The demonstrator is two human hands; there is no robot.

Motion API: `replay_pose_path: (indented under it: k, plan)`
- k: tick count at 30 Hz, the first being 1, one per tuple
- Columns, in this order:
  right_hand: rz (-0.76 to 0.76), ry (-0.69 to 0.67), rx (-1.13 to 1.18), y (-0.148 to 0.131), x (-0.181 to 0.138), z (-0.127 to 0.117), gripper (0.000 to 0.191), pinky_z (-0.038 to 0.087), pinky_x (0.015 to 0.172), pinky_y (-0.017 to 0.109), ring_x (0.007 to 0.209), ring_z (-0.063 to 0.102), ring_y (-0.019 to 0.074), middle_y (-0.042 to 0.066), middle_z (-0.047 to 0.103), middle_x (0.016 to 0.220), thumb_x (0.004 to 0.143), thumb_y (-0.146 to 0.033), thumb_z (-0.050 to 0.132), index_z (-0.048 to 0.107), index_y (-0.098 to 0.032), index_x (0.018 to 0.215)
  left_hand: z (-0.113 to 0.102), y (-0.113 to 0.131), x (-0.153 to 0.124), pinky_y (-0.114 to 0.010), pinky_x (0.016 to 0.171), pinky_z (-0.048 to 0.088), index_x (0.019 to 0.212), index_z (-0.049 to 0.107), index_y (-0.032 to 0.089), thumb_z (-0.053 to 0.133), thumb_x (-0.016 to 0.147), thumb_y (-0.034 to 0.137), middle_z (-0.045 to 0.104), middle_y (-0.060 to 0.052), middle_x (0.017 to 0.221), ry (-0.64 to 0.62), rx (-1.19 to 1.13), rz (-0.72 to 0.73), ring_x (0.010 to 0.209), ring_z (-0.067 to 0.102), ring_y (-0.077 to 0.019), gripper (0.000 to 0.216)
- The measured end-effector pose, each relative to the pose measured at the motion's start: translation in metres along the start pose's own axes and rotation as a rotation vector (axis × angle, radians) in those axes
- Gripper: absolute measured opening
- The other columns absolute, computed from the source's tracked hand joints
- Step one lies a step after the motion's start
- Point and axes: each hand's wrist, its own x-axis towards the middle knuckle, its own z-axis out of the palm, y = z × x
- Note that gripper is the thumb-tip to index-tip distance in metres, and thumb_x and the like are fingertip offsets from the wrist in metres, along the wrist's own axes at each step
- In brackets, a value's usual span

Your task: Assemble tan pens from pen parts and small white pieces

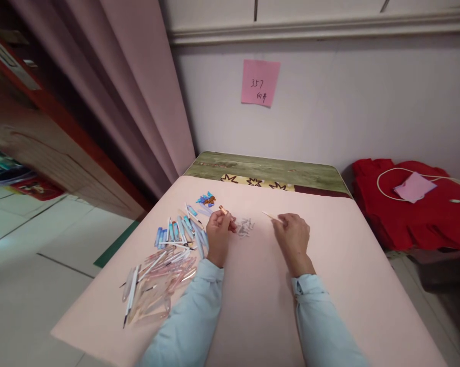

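Note:
My left hand (218,232) is closed around a small copper-coloured pen tip piece (223,209) that sticks out above the fingers. My right hand (292,234) pinches a thin pale refill stick (270,216) that points up and left. Between the hands lies a small pile of grey springs (245,227) on the pink table cover (329,275). To the left of my left hand lie several blue pen parts (178,230), a few blue caps (206,199), and a heap of clear pink pen barrels (159,285).
The table's far end shows a green wood-print surface (268,168) against a white wall with a pink sticky note (259,82). A pink curtain (145,92) hangs at the left. Red cloth (413,214) with a white cable lies at the right. The floor drops off left of the table.

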Motion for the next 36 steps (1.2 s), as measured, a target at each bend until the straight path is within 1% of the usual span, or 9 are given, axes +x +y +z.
replay_pose_path:
  k: [4, 7, 11, 18, 24, 28, 30, 33, 36]
  plan:
    - [-0.029, -0.014, -0.054, 0.0, -0.001, 0.003, 0.024, 0.033, 0.089, 0.037, 0.093, 0.058, 0.0252, 0.009, 0.071, 0.1, 0.084, -0.032, 0.061, 0.075, -0.019, 0.097, 0.002, 0.003, 0.0, -0.023, 0.05, 0.046, 0.124, 0.048, 0.018, 0.07, 0.079, 0.034, 0.064, 0.003, 0.071, -0.055, -0.012, -0.014, 0.052, 0.056, -0.0103, 0.053]
    - [-0.028, -0.005, -0.064, 0.001, -0.001, 0.005, 0.022, 0.034, 0.086, 0.036, 0.09, 0.058, 0.0244, 0.009, 0.072, 0.098, 0.086, -0.03, 0.059, 0.075, -0.019, 0.096, 0.002, 0.004, 0.001, -0.023, 0.05, 0.044, 0.134, 0.043, 0.02, 0.07, 0.079, 0.033, 0.065, 0.002, 0.072, -0.092, -0.012, -0.006, 0.053, 0.056, -0.0105, 0.062]
    - [-0.038, 0.018, -0.054, 0.002, 0.0, 0.007, 0.021, 0.034, 0.084, 0.035, 0.086, 0.057, 0.0232, 0.008, 0.072, 0.095, 0.087, -0.029, 0.058, 0.076, -0.019, 0.092, 0.001, 0.003, 0.001, -0.022, 0.049, 0.043, 0.13, 0.047, 0.019, 0.072, 0.078, 0.035, 0.066, 0.001, 0.071, -0.109, -0.023, -0.032, 0.051, 0.055, -0.0102, 0.06]
    - [-0.031, 0.041, -0.034, -0.001, 0.0, 0.004, 0.021, 0.033, 0.084, 0.036, 0.087, 0.057, 0.0234, 0.008, 0.072, 0.092, 0.087, -0.03, 0.056, 0.075, -0.02, 0.087, -0.004, 0.01, 0.005, -0.02, 0.049, 0.039, 0.124, 0.052, 0.019, 0.071, 0.08, 0.037, 0.065, 0.002, 0.07, -0.014, -0.11, -0.055, 0.05, 0.052, -0.0079, 0.051]
    - [-0.03, 0.039, -0.044, 0.001, 0.0, 0.005, 0.017, 0.034, 0.084, 0.037, 0.087, 0.058, 0.0237, 0.009, 0.072, 0.093, 0.084, -0.027, 0.06, 0.074, -0.019, 0.09, -0.008, 0.017, 0.006, -0.019, 0.051, 0.038, 0.123, 0.055, 0.019, 0.072, 0.079, 0.034, 0.067, -0.001, 0.076, 0.015, -0.088, -0.048, 0.055, 0.052, -0.0074, 0.05]
    - [-0.074, 0.124, -0.014, -0.004, 0.0, 0.003, 0.018, 0.035, 0.089, 0.038, 0.09, 0.059, 0.0241, 0.008, 0.072, 0.094, 0.087, -0.028, 0.059, 0.073, -0.019, 0.092, -0.013, 0.015, 0.005, -0.02, 0.055, 0.041, 0.121, 0.055, 0.021, 0.07, 0.081, 0.034, 0.069, -0.002, 0.082, 0.003, -0.097, -0.023, 0.058, 0.053, -0.0076, 0.045]
    - [-0.113, 0.147, 0.042, -0.011, -0.001, 0.002, 0.021, 0.038, 0.089, 0.037, 0.092, 0.059, 0.0237, 0.008, 0.072, 0.095, 0.09, -0.03, 0.056, 0.073, -0.02, 0.092, -0.015, 0.013, 0.006, -0.02, 0.055, 0.041, 0.114, 0.056, 0.02, 0.072, 0.08, 0.033, 0.07, -0.002, 0.083, -0.004, -0.1, -0.037, 0.057, 0.053, -0.0075, 0.04]
    - [-0.117, 0.069, 0.208, -0.025, -0.005, 0.003, 0.025, 0.043, 0.077, 0.031, 0.082, 0.061, 0.0196, 0.007, 0.071, 0.092, 0.093, -0.034, 0.053, 0.074, -0.021, 0.093, -0.017, 0.014, 0.008, -0.02, 0.054, 0.042, 0.101, 0.059, 0.017, 0.074, 0.078, 0.033, 0.07, -0.003, 0.082, -0.02, -0.121, -0.056, 0.058, 0.054, -0.0073, 0.032]
    - [-0.058, -0.04, 0.423, -0.04, -0.012, 0.008, 0.024, 0.045, 0.067, 0.028, 0.065, 0.058, 0.0149, 0.004, 0.07, 0.083, 0.09, -0.037, 0.057, 0.075, -0.021, 0.091, -0.016, 0.017, 0.011, -0.019, 0.055, 0.043, 0.099, 0.063, 0.017, 0.076, 0.076, 0.031, 0.068, -0.003, 0.082, -0.027, -0.209, -0.096, 0.06, 0.055, -0.0067, 0.03]
